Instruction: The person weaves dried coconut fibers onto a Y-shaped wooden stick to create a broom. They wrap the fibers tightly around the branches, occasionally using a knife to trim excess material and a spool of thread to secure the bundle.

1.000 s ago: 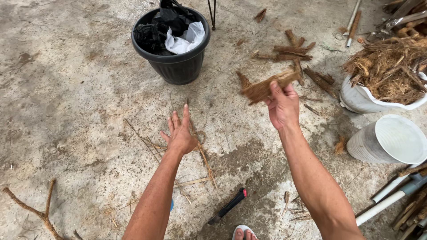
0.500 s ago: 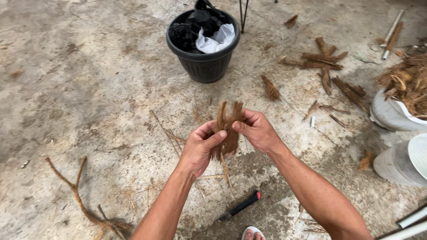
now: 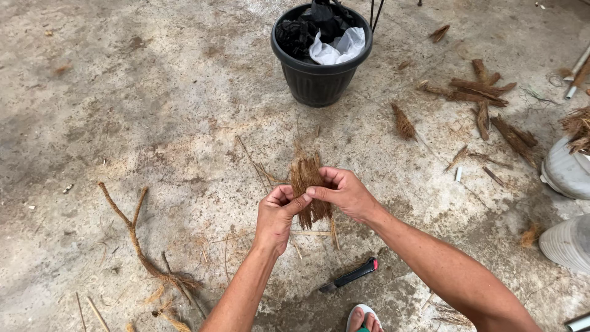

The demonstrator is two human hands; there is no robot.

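A brown fibrous husk piece [image 3: 307, 178] is held upright between both hands, its frayed top fanning out above them. My left hand [image 3: 276, 215] pinches its lower left side. My right hand [image 3: 344, 192] grips it from the right, fingers curled over the fibres. Both hands hover above the concrete floor [image 3: 153, 110]. A black-handled knife [image 3: 351, 275] lies on the floor just below my right forearm.
A black plastic pot [image 3: 319, 74] holding dark material and a white bag stands at the top centre. Loose husk pieces [image 3: 479, 92] lie scattered to the right. White containers [image 3: 565, 172] sit at the right edge. A dry branch [image 3: 138, 240] lies at the left.
My right hand brought the husk piece in from the upper right, and my left hand came up to take hold of it. Since then both hands have shifted their grip on it slightly.
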